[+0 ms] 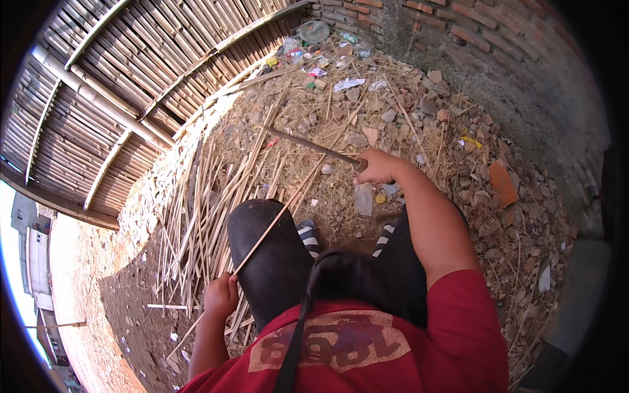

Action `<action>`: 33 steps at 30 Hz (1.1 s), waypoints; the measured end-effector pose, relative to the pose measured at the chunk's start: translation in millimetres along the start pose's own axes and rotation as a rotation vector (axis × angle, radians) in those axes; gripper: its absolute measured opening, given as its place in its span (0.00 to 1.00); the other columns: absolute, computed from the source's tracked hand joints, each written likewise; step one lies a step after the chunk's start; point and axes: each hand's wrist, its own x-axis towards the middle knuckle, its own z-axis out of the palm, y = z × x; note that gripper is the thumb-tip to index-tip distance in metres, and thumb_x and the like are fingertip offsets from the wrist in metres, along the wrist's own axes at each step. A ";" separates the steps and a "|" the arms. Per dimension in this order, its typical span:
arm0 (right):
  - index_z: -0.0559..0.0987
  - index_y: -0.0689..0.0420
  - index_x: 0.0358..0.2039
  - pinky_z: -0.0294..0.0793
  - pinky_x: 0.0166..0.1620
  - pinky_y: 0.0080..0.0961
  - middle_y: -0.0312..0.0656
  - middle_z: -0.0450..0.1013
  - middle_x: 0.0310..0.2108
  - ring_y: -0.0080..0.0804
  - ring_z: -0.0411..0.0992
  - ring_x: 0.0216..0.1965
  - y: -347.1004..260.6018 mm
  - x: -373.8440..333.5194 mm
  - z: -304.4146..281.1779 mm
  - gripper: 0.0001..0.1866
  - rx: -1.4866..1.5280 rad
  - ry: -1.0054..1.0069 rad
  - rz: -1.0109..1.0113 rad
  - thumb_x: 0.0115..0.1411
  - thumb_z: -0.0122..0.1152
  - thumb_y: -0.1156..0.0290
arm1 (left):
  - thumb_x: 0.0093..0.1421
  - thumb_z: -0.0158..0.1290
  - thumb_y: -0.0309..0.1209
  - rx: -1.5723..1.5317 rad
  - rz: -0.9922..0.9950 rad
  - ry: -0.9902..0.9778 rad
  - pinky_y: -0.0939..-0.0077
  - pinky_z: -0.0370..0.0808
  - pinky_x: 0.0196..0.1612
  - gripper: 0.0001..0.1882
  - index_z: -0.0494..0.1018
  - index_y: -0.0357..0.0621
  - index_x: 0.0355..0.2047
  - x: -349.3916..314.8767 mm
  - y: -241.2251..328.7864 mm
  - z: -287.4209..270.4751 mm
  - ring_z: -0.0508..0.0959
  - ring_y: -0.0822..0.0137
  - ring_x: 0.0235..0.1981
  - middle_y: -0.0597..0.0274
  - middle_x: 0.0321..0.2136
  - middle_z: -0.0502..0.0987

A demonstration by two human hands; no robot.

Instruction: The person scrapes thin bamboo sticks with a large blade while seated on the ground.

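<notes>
Bamboo strip (263,237) pinched in left hand (221,295).

From here I see room to pass over the ground (347,226) between the 2 knees (252,219), but a slanting bamboo strip (262,238) and the long blade (308,144) bar the forward left.

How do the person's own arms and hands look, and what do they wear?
The left hand and the right hand are both bare, without gloves; no watch, bracelet or cable shows on them. The right arm has a short, plain red cloth sleeve.
</notes>
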 end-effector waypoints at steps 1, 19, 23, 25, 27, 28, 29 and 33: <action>0.79 0.60 0.42 0.77 0.39 0.39 0.49 0.79 0.32 0.43 0.79 0.35 17.5 1.0 0.8 0.20 0.196 -0.044 0.140 0.50 0.68 0.63 | 0.72 0.44 0.42 -0.003 -0.001 0.005 0.38 0.69 0.30 0.21 0.71 0.39 0.27 2.4 -1.6 1.3 0.76 0.31 0.27 0.36 0.21 0.75; 0.82 0.62 0.42 0.77 0.42 0.41 0.53 0.80 0.39 0.48 0.79 0.41 -31.1 -13.1 -11.9 0.20 0.022 0.055 0.115 0.50 0.65 0.65 | 0.72 0.42 0.43 0.076 -0.061 0.042 0.37 0.70 0.31 0.21 0.72 0.40 0.29 -6.9 13.6 -9.0 0.77 0.32 0.28 0.36 0.21 0.76; 0.81 0.60 0.43 0.77 0.44 0.42 0.53 0.79 0.39 0.51 0.78 0.42 -57.9 -15.4 -0.7 0.19 -0.157 -0.072 -0.063 0.51 0.62 0.67 | 0.72 0.42 0.44 0.092 -0.048 0.040 0.38 0.71 0.31 0.21 0.72 0.41 0.30 -5.2 10.1 -3.0 0.77 0.33 0.27 0.37 0.22 0.76; 0.82 0.57 0.44 0.78 0.45 0.43 0.52 0.79 0.39 0.51 0.78 0.43 -27.0 -4.3 3.2 0.18 -0.120 -0.062 -0.028 0.51 0.61 0.68 | 0.72 0.42 0.44 0.076 -0.005 0.079 0.38 0.71 0.31 0.21 0.72 0.42 0.31 -1.2 6.6 3.5 0.77 0.33 0.27 0.38 0.22 0.77; 0.82 0.56 0.42 0.77 0.45 0.44 0.51 0.79 0.38 0.51 0.78 0.43 -9.4 3.2 -3.6 0.17 -0.039 0.070 0.129 0.51 0.61 0.68 | 0.72 0.43 0.45 0.108 -0.042 0.074 0.38 0.71 0.31 0.20 0.72 0.42 0.31 2.5 5.6 3.1 0.77 0.33 0.27 0.38 0.22 0.77; 0.82 0.55 0.41 0.77 0.45 0.44 0.51 0.79 0.37 0.51 0.78 0.43 -3.2 6.3 -9.2 0.16 0.002 0.141 0.207 0.51 0.61 0.68 | 0.71 0.43 0.44 0.125 -0.059 0.059 0.38 0.71 0.31 0.20 0.72 0.42 0.31 4.3 6.9 -0.1 0.77 0.33 0.27 0.38 0.22 0.77; 0.82 0.55 0.41 0.77 0.45 0.44 0.51 0.79 0.37 0.51 0.78 0.43 -9.2 4.2 -8.3 0.16 -0.039 0.161 0.167 0.51 0.61 0.68 | 0.71 0.43 0.44 0.151 -0.084 0.031 0.38 0.71 0.31 0.19 0.72 0.42 0.31 2.0 7.3 -4.2 0.77 0.33 0.27 0.38 0.23 0.77; 0.81 0.58 0.42 0.77 0.45 0.44 0.53 0.79 0.38 0.53 0.78 0.43 -56.5 -16.0 -5.2 0.17 -0.209 0.064 0.052 0.50 0.61 0.68 | 0.71 0.43 0.44 0.141 -0.113 0.018 0.37 0.71 0.32 0.20 0.71 0.42 0.30 -6.1 20.4 -15.2 0.77 0.33 0.28 0.38 0.23 0.77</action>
